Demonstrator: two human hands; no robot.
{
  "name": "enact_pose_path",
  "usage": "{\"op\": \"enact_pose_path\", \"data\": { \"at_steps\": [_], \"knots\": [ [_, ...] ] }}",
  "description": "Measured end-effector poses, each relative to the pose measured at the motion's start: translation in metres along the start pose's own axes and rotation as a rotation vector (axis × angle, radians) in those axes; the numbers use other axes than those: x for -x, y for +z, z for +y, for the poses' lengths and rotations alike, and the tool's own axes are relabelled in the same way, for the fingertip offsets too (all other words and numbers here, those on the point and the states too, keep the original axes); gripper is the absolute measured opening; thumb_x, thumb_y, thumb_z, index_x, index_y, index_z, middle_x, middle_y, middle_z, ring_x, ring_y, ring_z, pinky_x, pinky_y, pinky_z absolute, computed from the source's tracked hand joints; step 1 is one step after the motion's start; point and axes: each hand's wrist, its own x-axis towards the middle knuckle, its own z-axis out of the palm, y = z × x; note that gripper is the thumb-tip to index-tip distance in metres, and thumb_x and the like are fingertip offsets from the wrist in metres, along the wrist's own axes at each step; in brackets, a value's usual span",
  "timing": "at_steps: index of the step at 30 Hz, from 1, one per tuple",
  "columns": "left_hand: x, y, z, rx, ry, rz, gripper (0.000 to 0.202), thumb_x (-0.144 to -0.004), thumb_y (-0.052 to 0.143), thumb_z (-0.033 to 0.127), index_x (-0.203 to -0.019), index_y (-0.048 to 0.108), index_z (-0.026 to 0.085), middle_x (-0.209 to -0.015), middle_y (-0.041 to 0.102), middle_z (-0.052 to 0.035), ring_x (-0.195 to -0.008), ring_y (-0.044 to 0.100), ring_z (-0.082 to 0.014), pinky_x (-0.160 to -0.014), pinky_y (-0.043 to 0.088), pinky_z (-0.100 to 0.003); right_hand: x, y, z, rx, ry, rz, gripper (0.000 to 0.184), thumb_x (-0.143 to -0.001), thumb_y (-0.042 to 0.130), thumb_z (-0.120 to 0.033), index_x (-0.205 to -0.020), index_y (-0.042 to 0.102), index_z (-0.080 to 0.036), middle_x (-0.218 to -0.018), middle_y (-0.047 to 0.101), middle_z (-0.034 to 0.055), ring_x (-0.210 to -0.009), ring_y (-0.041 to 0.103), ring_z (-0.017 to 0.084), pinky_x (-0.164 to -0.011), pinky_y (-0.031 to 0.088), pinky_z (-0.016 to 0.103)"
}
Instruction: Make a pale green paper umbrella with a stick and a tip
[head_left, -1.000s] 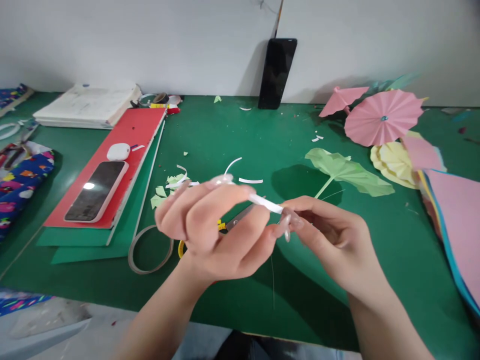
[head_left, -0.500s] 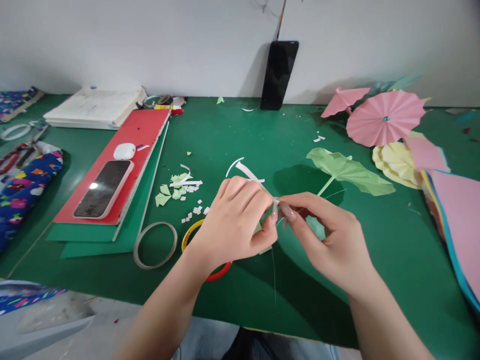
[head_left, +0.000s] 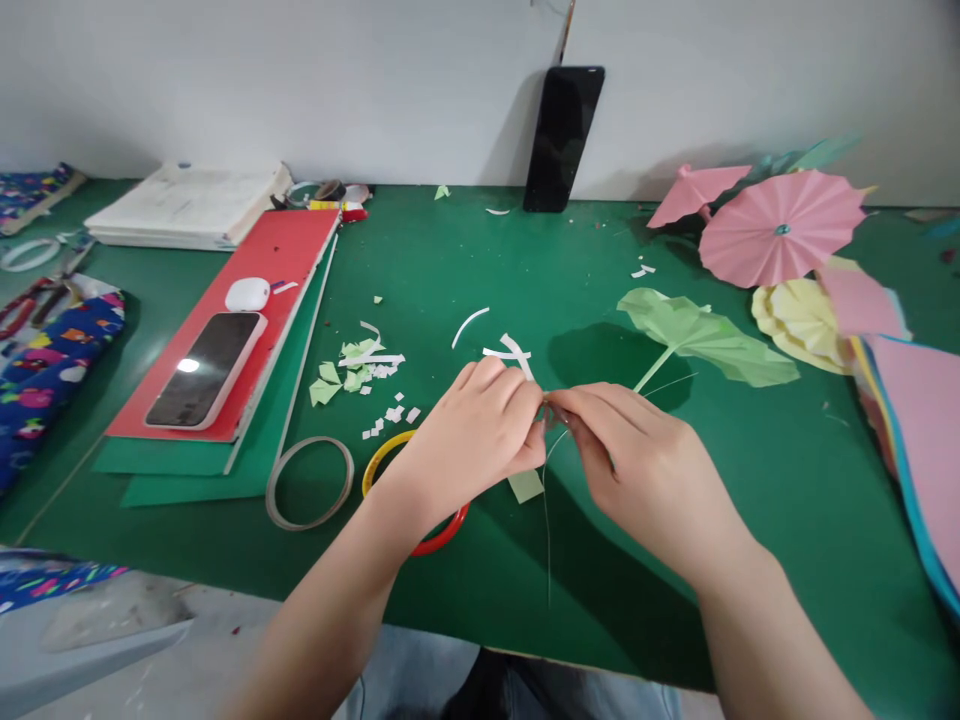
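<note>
I hold the left hand (head_left: 487, 425) and right hand (head_left: 645, 460) pinched nearly closed, fingertips together, apparently gripping a white paper strip (head_left: 519, 358) left of the green paper leaf (head_left: 701, 335), likely for fine control. Behind-left of the leaf, a black phone (head_left: 564, 140) leans on the wall (head_left: 360, 90), presumably for upright support.

Creased, matt paper leaf (head_left: 712, 338); glossy phone screen (head_left: 208, 375)
</note>
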Motion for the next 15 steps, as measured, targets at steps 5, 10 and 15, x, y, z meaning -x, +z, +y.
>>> {"op": "enact_pose_path", "data": {
  "at_steps": [5, 10, 15],
  "knots": [
    [-0.0012, 0.0002, 0.0001, 0.030, -0.013, -0.016, 0.023, -0.087, 0.035, 0.011, -0.079, 0.056, 0.011, -0.077, 0.058, -0.0071, -0.074, 0.050, -0.0192, -0.073, 0.046, -0.036, -0.0003, 0.0020, -0.0008, 0.093, -0.017, -0.003, 0.025, -0.085, 0.040, 0.000, -0.094, 0.061, -0.009, -0.087, 0.069, 0.0120, -0.077, 0.066, 0.022, -0.060, 0.053, 0.032],
    [-0.0017, 0.0011, -0.0007, 0.050, -0.020, -0.003, 0.023, -0.087, 0.035, 0.012, -0.077, 0.056, 0.012, -0.077, 0.058, -0.0074, -0.074, 0.050, -0.0194, -0.073, 0.046, -0.036, 0.0001, 0.0018, -0.0017, 0.100, -0.019, 0.006, 0.026, -0.083, 0.041, 0.002, -0.095, 0.062, -0.009, -0.087, 0.070, 0.0114, -0.077, 0.066, 0.022, -0.061, 0.053, 0.031],
    [-0.0013, 0.0036, -0.0002, 0.052, -0.019, 0.017, 0.022, -0.087, 0.036, 0.011, -0.076, 0.055, 0.012, -0.075, 0.058, -0.0073, -0.072, 0.051, -0.0191, -0.071, 0.046, -0.036, 0.0002, 0.0021, -0.0017, 0.102, -0.026, -0.015, 0.029, -0.082, 0.038, 0.003, -0.095, 0.062, -0.008, -0.086, 0.069, 0.0121, -0.077, 0.067, 0.022, -0.060, 0.053, 0.032]
  ]
}}
